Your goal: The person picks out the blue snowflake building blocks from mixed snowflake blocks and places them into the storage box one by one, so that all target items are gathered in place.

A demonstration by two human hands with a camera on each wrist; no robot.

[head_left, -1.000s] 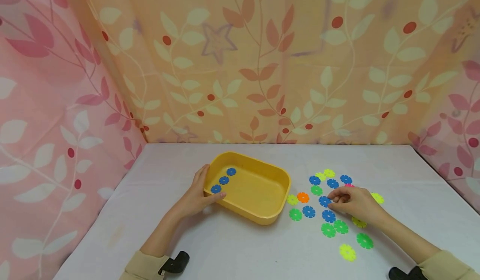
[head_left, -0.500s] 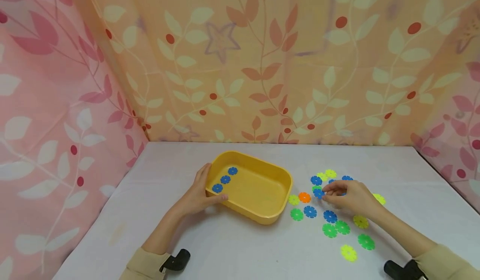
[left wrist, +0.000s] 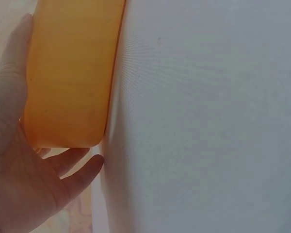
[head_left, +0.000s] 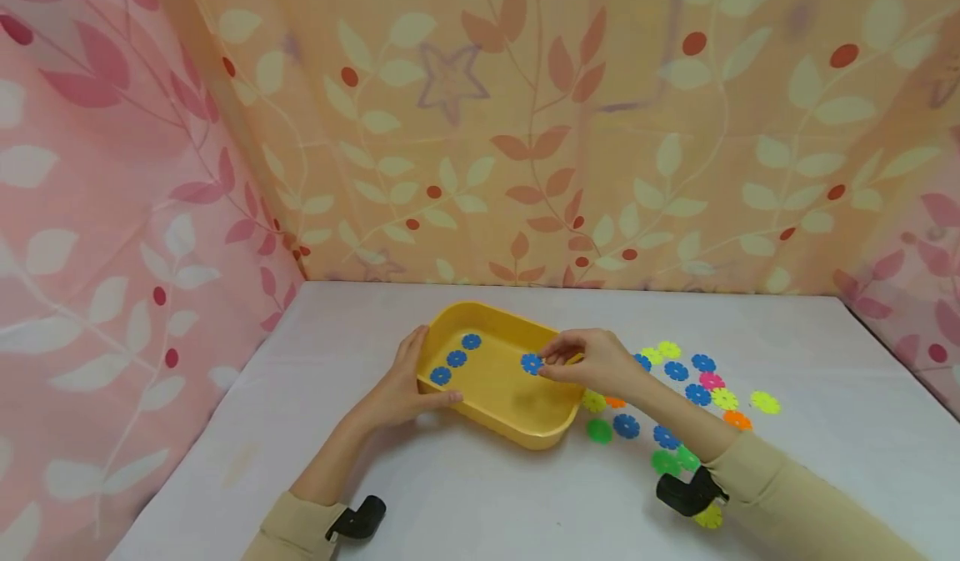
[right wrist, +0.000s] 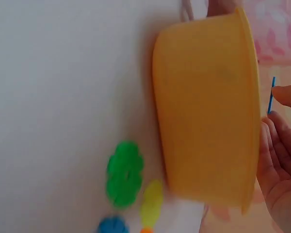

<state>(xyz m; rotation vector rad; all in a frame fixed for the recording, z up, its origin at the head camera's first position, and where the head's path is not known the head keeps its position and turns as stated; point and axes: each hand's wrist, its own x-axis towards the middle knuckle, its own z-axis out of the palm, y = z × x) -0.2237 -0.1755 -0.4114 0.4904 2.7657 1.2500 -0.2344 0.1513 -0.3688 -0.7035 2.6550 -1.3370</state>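
My left hand [head_left: 396, 392] grips the left end of a yellow plastic tray [head_left: 487, 390], its thumb over the near rim. In the left wrist view the fingers of that hand [left wrist: 29, 187] lie round the tray's end wall [left wrist: 72, 77]. My right hand [head_left: 603, 368] pinches a blue flower-shaped disc [head_left: 531, 364] above the right part of the tray. The right wrist view shows this disc [right wrist: 271, 96] edge-on between thumb and fingers, beyond the tray's rim [right wrist: 252, 111]. A slanting row of blue discs [head_left: 457, 358] lies inside the tray at the left.
Right of the tray, several loose discs lie on the white-covered table [head_left: 525, 494]: blue [head_left: 626, 426], green [head_left: 599, 431], yellow [head_left: 765, 403], pink [head_left: 712, 381] and orange [head_left: 738, 420]. My right forearm hides some. A patterned curtain [head_left: 525, 127] stands behind the table.
My right hand has picked up a blue disc from the scattered ones and carried it left, over the tray. The left hand keeps its hold on the tray's left end.
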